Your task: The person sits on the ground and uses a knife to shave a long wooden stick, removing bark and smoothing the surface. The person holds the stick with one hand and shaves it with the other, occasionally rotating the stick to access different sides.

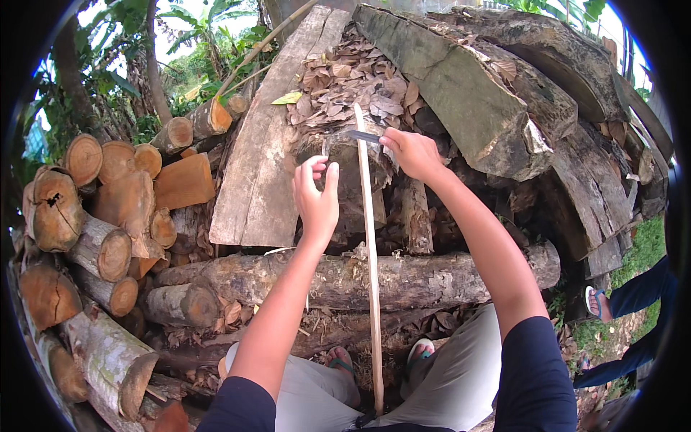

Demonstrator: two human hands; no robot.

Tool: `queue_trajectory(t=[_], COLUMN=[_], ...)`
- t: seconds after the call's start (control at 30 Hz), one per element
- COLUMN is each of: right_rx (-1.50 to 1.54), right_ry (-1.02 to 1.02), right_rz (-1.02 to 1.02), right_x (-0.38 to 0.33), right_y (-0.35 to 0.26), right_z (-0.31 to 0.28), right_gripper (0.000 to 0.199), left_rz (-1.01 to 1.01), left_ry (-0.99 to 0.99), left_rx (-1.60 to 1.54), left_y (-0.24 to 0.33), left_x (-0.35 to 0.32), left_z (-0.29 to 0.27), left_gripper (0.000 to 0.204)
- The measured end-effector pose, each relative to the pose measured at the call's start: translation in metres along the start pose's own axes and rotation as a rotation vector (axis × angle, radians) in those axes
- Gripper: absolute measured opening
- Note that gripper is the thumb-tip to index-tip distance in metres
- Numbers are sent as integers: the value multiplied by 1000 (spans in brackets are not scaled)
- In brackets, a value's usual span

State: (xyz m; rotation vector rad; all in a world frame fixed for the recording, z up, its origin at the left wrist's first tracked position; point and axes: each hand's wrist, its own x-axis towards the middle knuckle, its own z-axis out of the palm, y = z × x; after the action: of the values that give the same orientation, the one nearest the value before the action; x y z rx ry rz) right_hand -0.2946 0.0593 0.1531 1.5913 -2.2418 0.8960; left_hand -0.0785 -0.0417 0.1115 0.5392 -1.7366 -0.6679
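Note:
A long, pale wooden stick (pixel 368 237) stands upright in front of me, from between my legs up to the leaf pile, leaning slightly. My right hand (pixel 412 153) is closed on a knife (pixel 366 136), its dark blade lying across the stick near the top end. The knife's handle is mostly hidden in my fingers. Left of the stick, my left hand (pixel 317 198) is raised with its thumb apart and its fingers loosely bent. It does not touch the stick, and I see nothing gripped in it.
Dry brown leaves (pixel 345 83) lie between a flat plank (pixel 277 137) and thick timber slabs (pixel 461 93). A log (pixel 338 279) crosses before my feet. Cut logs (pixel 104 248) are stacked at left. Another person's legs (pixel 637 291) show at the right edge.

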Motion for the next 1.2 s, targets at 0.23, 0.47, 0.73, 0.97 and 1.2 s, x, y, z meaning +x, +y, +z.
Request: queue_trajectory(t=[0.23,0.47,0.73,0.97,1.2], right_rx=[-30,-87,-108,-64,-85], right_ry=[-3,35,115,100,55], right_rz=[-84,-151,-154,-162,-224], right_x=[62,84,76,58,21], right_y=[8,18,15,10,7], right_z=[12,17,29,27,32], right_gripper=[38,35,30,27,29], left_rz=[212,84,-21,-36,-26], left_ry=[-237,-457,-548,-606,-663], left_rx=[439,523,500,437,397], left_y=[-15,-19,-34,-40,-40], left_x=[141,157,170,161,122], left_z=[29,63,65,56,37], left_gripper=[32,24,21,20,20])
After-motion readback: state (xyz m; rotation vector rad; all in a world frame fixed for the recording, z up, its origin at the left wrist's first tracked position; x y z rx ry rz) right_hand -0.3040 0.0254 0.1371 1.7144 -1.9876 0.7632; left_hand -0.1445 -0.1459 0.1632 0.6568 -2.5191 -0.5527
